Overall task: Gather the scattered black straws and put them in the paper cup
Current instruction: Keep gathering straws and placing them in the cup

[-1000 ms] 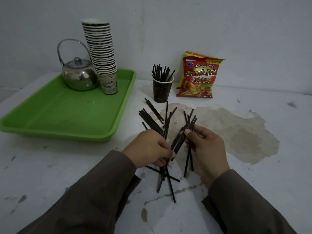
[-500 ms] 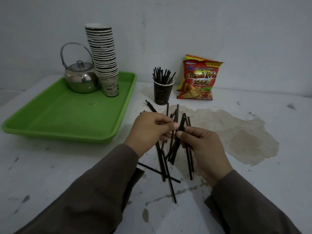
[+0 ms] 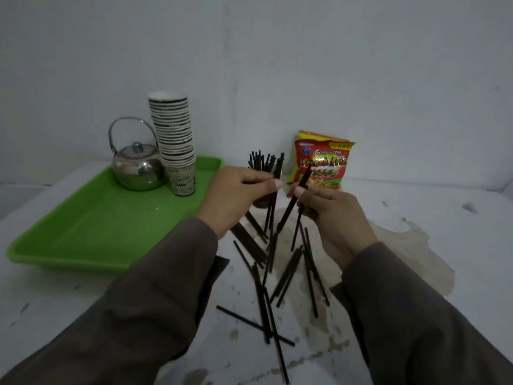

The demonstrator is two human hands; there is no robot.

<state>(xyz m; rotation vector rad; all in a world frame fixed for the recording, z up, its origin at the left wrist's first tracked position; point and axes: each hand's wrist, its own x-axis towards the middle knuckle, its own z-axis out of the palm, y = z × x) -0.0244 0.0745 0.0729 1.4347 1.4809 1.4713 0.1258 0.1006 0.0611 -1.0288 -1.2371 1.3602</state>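
Note:
Several black straws (image 3: 286, 276) lie scattered on the white table in front of me. My left hand (image 3: 236, 193) is raised and pinches a few upright black straws (image 3: 273, 207) between thumb and fingers. My right hand (image 3: 330, 215) pinches other straws (image 3: 294, 201), tilted to the right. The dark paper cup (image 3: 262, 202) stands just behind my left hand and is mostly hidden by it. Only the tops of the straws inside it (image 3: 262, 162) show above my fingers.
A green tray (image 3: 91, 232) at the left carries a steel kettle (image 3: 137, 168) and a tall stack of paper cups (image 3: 175, 145). A red snack bag (image 3: 322, 162) leans on the wall behind the cup. A brown stain (image 3: 402, 254) spreads at the right.
Both hands have lifted from the table and moved away from me toward the cup, each carrying straws. The view has tilted upward.

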